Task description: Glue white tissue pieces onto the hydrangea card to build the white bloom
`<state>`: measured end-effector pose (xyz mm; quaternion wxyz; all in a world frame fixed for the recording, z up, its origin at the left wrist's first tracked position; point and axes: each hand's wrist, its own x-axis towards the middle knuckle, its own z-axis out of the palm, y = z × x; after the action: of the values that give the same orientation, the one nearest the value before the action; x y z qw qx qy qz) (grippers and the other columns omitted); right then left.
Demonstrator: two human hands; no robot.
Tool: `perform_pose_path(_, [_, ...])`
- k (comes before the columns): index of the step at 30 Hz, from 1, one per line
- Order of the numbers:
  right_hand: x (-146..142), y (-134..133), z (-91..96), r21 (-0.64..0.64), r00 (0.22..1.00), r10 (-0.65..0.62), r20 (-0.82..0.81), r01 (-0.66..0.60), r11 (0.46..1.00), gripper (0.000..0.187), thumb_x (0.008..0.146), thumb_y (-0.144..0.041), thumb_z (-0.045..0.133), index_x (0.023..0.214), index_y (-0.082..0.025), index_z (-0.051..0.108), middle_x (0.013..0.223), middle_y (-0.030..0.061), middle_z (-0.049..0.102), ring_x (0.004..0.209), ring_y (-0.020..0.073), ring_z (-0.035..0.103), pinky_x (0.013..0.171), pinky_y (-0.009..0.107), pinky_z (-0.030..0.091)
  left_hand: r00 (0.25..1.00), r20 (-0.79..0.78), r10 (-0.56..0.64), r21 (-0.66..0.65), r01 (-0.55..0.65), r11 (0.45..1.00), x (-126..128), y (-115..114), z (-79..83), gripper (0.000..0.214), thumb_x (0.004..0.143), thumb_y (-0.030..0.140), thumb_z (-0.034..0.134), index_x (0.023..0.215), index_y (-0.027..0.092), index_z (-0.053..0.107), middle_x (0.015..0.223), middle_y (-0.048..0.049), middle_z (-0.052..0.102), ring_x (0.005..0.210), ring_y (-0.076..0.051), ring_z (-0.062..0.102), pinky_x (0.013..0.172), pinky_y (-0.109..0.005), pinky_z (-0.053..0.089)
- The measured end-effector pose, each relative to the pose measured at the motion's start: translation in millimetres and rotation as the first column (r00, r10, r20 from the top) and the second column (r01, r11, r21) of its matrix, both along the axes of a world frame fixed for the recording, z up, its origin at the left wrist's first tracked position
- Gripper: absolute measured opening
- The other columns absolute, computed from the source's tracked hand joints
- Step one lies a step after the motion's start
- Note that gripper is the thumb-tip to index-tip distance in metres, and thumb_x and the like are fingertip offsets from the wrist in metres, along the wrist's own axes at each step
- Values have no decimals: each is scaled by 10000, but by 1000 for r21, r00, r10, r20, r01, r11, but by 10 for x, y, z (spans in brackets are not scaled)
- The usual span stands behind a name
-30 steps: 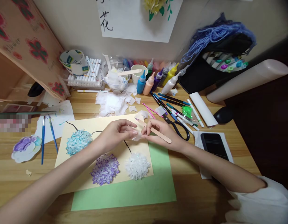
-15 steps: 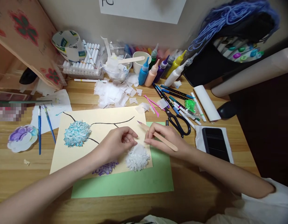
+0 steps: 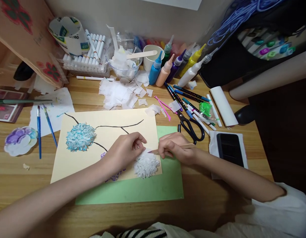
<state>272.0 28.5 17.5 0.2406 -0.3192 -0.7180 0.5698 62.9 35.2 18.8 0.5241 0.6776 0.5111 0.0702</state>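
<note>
My right hand [image 3: 176, 147] grips a flat wooden craft stick [image 3: 189, 145] whose purple-stained tip points left, at the top of a fluffy white paper flower [image 3: 146, 166]. Just left of that tip, my left hand [image 3: 124, 147] has its thumb and forefinger closed by the flower's upper edge; whatever lies between them is too small to make out. The flower sits on a cream sheet [image 3: 78, 165] with black drawn branches. A blue-and-white paper flower [image 3: 80, 137] is at its left. My left wrist partly covers a purple flower [image 3: 115, 176].
Under the cream sheet lies green paper [image 3: 133, 193]. Behind are torn white paper pieces [image 3: 118, 94], a plastic bowl [image 3: 124, 67] and paint bottles [image 3: 165, 71]. Black scissors [image 3: 192, 129] and pens [image 3: 190, 96] lie right; brushes [image 3: 39, 132] and a petal-shaped palette [image 3: 21, 140] lie left.
My right hand has turned the craft stick, bringing its purple tip down from above to the white flower's top. My left hand stays nearly in place. The whole view has shifted slightly.
</note>
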Motion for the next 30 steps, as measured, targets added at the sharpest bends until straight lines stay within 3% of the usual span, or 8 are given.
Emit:
perform_pose_path(9, [-50,24,7,-43,995,65,71,-62,997,562,953,-450,232,620,-166,585,550,-3,545,524,97,485,599,230,390,999,-25,-38,-2,38,999,-14,10,40,183,768,205,510,922,188,608,730,18,651,629,-111,578,585,-212,411])
perform_pose_path(15, [-75,29,-14,-35,989,95,109,-92,995,580,954,-454,229,599,-146,570,559,9,569,537,91,501,608,219,389,985,-160,-64,131,85,988,-80,-2,66,220,808,179,450,980,194,586,834,-5,660,773,-151,602,673,-248,419])
perform_pose_path(21, [-151,50,5,11,982,140,124,-142,990,625,934,-514,194,538,-152,515,548,25,557,533,100,509,593,226,391,977,-186,-103,162,134,978,-83,18,41,228,784,134,441,954,190,584,828,1,650,751,-146,594,653,-243,411])
perform_pose_path(30, [-179,40,39,151,979,124,161,-149,977,599,953,-447,192,532,-152,501,506,15,528,491,87,472,546,217,361,977,-190,-93,166,126,978,-67,36,43,235,751,101,449,920,171,596,805,-5,651,732,-143,593,643,-236,412])
